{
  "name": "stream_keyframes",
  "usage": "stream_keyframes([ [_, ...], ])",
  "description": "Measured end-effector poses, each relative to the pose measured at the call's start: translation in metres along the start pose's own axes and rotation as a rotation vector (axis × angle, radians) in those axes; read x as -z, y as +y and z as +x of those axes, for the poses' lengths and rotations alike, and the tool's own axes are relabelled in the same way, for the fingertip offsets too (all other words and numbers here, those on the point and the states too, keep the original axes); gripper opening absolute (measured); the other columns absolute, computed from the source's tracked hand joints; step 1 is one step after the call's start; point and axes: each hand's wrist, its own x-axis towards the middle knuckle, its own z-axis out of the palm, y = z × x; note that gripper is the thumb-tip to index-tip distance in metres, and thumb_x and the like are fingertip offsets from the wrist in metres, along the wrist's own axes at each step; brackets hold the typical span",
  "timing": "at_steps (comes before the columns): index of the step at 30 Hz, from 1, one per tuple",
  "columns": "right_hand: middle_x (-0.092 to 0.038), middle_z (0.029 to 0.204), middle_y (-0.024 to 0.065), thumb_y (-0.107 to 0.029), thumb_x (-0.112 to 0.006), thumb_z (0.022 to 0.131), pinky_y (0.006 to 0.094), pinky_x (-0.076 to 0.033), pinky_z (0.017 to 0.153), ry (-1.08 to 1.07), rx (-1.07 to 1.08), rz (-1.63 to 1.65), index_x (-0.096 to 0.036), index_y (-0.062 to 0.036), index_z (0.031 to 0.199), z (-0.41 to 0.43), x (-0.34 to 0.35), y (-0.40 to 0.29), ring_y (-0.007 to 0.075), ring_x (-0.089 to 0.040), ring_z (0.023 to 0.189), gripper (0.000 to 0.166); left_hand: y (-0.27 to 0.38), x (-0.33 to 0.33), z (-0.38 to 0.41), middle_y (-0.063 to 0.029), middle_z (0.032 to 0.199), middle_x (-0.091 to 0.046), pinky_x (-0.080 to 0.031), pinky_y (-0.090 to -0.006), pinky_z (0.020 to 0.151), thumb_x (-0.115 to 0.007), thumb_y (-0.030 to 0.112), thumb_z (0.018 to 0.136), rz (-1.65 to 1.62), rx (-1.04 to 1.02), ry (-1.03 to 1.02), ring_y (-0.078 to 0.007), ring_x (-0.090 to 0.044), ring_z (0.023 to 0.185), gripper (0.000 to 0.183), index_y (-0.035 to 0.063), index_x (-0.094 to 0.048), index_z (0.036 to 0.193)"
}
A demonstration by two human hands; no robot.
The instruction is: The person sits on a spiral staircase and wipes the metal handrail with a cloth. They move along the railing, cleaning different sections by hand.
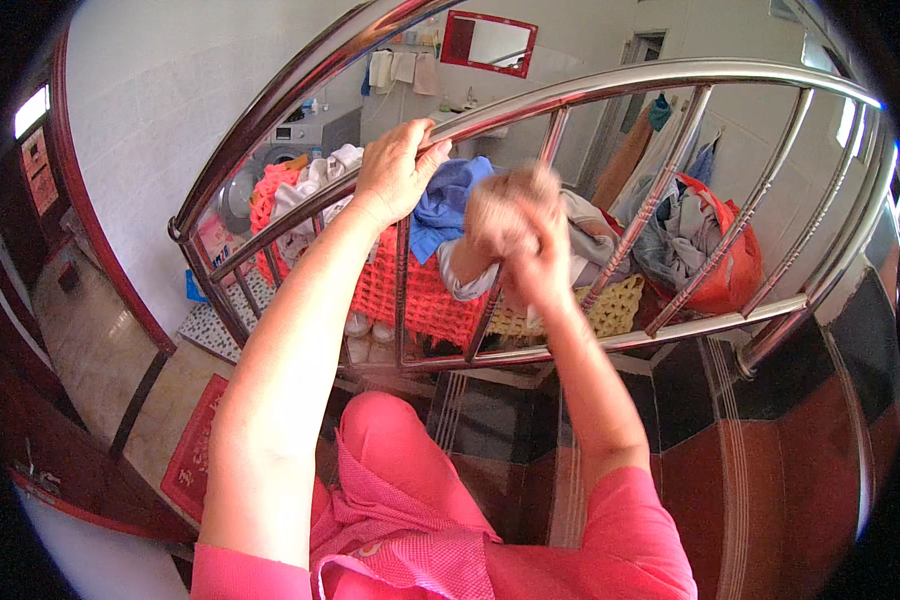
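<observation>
My left hand [397, 171] grips the lower of two metal handrails [622, 81] of a stair railing, its fingers over the top. My right hand [541, 247] is blurred at an upright baluster [553, 135] below that rail, closed about a blurred brownish bundle [506, 202] that looks like cloth. A pale, sleeve-like part [461, 281] hangs below the bundle; its exact shape is unclear. Behind the bars, a blue garment [450, 199] lies on a coral openwork cover [427, 292], close to both hands.
A red bag of clothes [742, 247] stands behind the bars at right, beside a yellow openwork cover [615, 304]. A washing machine [289, 135] and a red-framed mirror [489, 43] are farther back. Dark and red stair steps [690, 480] descend or rise at right; a red mat [195, 450] lies left.
</observation>
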Motion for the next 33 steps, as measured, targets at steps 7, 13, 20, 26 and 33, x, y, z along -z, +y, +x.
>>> stream_keyframes([
  [7,-0.058,0.116,0.008,-0.001,-0.073,0.074,0.0306,-0.044,0.094,-0.122,-0.312,0.482,-0.063,-0.0036,0.114,0.066,0.029,-0.002,0.02,-0.056,0.109,0.041,0.008,0.003,0.002,-0.0139,0.094,-0.065,-0.047,-0.0445,0.075,-0.058,0.04,0.091,-0.035,0.029,-0.032,-0.0337,-0.062,0.088,0.042,0.0038,-0.054,0.111],
  [13,-0.06,0.115,0.0061,0.004,-0.071,0.071,0.0296,-0.045,0.094,-0.037,-0.456,0.653,-0.065,-0.0022,0.111,0.04,0.011,0.011,0.018,-0.057,0.108,0.04,0.004,0.003,0.001,-0.0146,0.095,-0.065,-0.047,-0.0449,0.076,-0.057,0.042,0.091,-0.033,0.021,-0.002,-0.0343,-0.062,0.089,0.044,0.0035,-0.055,0.112],
  [20,-0.064,0.111,0.0066,0.005,-0.072,0.073,0.0308,-0.05,0.089,-0.019,-0.362,0.539,-0.064,-0.0033,0.112,-0.017,-0.008,0.036,0.0175,-0.061,0.101,0.041,0.004,0.001,0.001,-0.0157,0.097,-0.065,-0.047,-0.0453,0.079,-0.056,0.043,0.091,-0.036,0.007,0.014,-0.0347,-0.062,0.09,0.045,0.0023,-0.056,0.111],
  [26,-0.061,0.114,0.0129,0.009,-0.064,0.068,0.0356,-0.048,0.091,-0.105,-0.392,0.413,-0.068,-0.006,0.104,-0.122,-0.03,0.045,0.0279,-0.059,0.106,0.04,0.008,0.0,0.002,-0.0154,0.096,-0.065,-0.046,-0.0452,0.078,-0.056,0.043,0.091,-0.076,0.026,-0.008,-0.0352,-0.061,0.09,0.046,0.0024,-0.056,0.111],
  [33,-0.052,0.116,0.0166,0.004,-0.069,0.064,0.0383,-0.044,0.094,-0.217,-0.361,0.079,-0.067,-0.0088,0.103,-0.18,-0.043,0.017,0.0358,-0.052,0.111,0.042,0.003,0.001,-0.001,-0.0155,0.096,-0.065,-0.046,-0.0452,0.078,-0.055,0.044,0.092,-0.041,0.013,0.013,-0.0347,-0.061,0.09,0.045,0.0026,-0.055,0.111],
])
